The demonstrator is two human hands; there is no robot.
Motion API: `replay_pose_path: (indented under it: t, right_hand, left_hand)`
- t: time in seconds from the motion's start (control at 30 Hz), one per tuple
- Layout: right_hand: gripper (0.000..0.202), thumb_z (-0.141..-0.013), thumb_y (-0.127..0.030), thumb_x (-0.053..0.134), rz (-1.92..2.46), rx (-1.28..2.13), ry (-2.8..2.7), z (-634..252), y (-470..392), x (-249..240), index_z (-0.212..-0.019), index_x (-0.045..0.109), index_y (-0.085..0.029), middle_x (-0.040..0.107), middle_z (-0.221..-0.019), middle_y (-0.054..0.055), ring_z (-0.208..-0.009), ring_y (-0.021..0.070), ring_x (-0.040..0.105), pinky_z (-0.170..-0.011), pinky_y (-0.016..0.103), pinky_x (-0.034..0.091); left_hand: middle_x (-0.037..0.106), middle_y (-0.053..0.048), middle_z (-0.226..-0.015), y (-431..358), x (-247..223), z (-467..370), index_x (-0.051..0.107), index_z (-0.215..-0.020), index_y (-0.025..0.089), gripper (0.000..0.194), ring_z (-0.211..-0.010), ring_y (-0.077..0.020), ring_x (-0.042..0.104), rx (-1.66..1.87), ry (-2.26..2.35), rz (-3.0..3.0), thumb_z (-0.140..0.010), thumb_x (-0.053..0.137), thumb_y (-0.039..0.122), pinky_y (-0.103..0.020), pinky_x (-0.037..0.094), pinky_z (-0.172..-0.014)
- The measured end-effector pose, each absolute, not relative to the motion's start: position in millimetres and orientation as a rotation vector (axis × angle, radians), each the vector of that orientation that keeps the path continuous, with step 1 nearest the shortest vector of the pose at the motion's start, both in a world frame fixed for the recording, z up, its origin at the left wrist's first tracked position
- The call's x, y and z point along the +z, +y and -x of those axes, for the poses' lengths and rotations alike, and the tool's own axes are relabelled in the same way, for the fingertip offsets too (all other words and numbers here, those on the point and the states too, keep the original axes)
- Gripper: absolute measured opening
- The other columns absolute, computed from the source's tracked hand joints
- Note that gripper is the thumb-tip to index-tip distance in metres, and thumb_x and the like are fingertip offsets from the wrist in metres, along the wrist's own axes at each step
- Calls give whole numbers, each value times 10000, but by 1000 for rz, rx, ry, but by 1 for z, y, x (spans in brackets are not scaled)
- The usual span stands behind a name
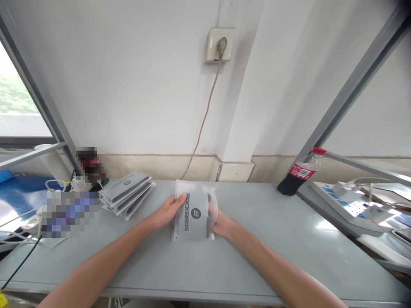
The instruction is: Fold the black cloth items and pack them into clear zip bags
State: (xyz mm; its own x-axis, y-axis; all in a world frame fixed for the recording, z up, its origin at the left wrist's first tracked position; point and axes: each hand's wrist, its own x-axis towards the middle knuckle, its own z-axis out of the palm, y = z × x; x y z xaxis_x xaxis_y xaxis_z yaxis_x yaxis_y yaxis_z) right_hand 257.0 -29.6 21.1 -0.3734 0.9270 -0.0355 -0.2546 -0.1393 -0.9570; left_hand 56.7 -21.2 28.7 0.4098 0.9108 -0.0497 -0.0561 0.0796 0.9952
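Observation:
A frosted plastic packaging bag (197, 233) with ROCKBROS printing is held up just above the desk, in the middle of the view. Something grey with a dark edge shows through it. My left hand (168, 210) is closed on the bag's left edge, thumb on the front and the other fingers behind. At the right edge, my right hand (221, 222) is closed around the bag's side; its fingers are partly veiled by the translucent plastic. To the left lies a fanned stack of similar filled bags (128, 192).
A cola bottle (298, 173) leans at the desk's back right. Cables and a power strip (353, 205) lie beyond the right edge. More cables (35, 222) and blurred items crowd the left. A plugged wall socket (220, 45) has a cord hanging behind the grey desk (192, 273).

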Motion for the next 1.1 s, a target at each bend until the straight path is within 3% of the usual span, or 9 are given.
replay_pose_path:
  t: [0.17,0.23,0.33,0.53,0.63,0.73,0.87,1.1]
  right_hand:
    - [322,-684,-419,872,1001,1396,-1209,-252,-28,21,-891,778,-189,769,-768,64,-874,339,729,-743,406,582]
    - [359,-690,-415,872,1034,1382,-1154,-252,-25,22,-944,754,-192,765,-781,49,-836,305,728,-708,377,569]
    - [396,-710,-417,862,977,1451,-1110,-251,-21,20,-1001,676,-222,743,-799,18,-769,238,703,-674,335,534]
    - [357,-772,-405,786,1163,1283,-927,-254,-17,11,-863,465,-276,619,-709,-48,-616,169,566,-578,300,429]
    - [385,-786,-395,795,1014,1356,-1034,-258,-14,16,-796,432,-267,603,-700,-61,-644,155,563,-622,287,436]
    - [292,-787,-386,816,861,1484,-1196,-262,-14,23,-883,570,-261,679,-799,-48,-721,155,608,-676,282,458]
    - [296,-770,-420,841,854,1605,-1357,-263,-17,28,-963,724,-229,768,-910,26,-861,220,695,-765,335,506]
    - [541,-784,-489,872,726,1666,-1441,-262,-28,33,-1248,717,-258,774,-1141,86,-1122,316,702,-985,483,554]
  left_hand:
    - [797,-89,-918,-10,9,-62,716,-963,161,568,-812,-228,742,1036,951,-1227,-866,696,720,-293,568,-703]
    - [800,-90,-910,-6,4,-63,709,-974,159,583,-811,-234,750,1114,972,-1154,-860,693,731,-306,577,-713]
    - [804,-87,-893,-4,1,-63,715,-971,165,572,-800,-231,758,1186,989,-1064,-856,701,725,-313,589,-718]
    - [805,-91,-892,-1,-5,-62,710,-1011,181,504,-806,-246,776,1247,1026,-910,-887,700,669,-324,616,-685]
    - [805,-90,-917,3,-6,-59,689,-1014,183,456,-853,-241,781,1314,1063,-846,-919,683,629,-316,623,-710]
    - [804,-76,-912,4,-4,-57,675,-1004,190,417,-829,-225,781,1310,1082,-812,-937,675,602,-301,620,-707]
    - [805,-83,-902,-3,2,-61,687,-1033,169,417,-763,-213,769,1162,1011,-834,-962,661,578,-297,609,-688]
    - [790,-82,-928,-10,8,-62,681,-1169,164,573,-793,-214,750,1015,912,-980,-854,781,632,-307,591,-704]
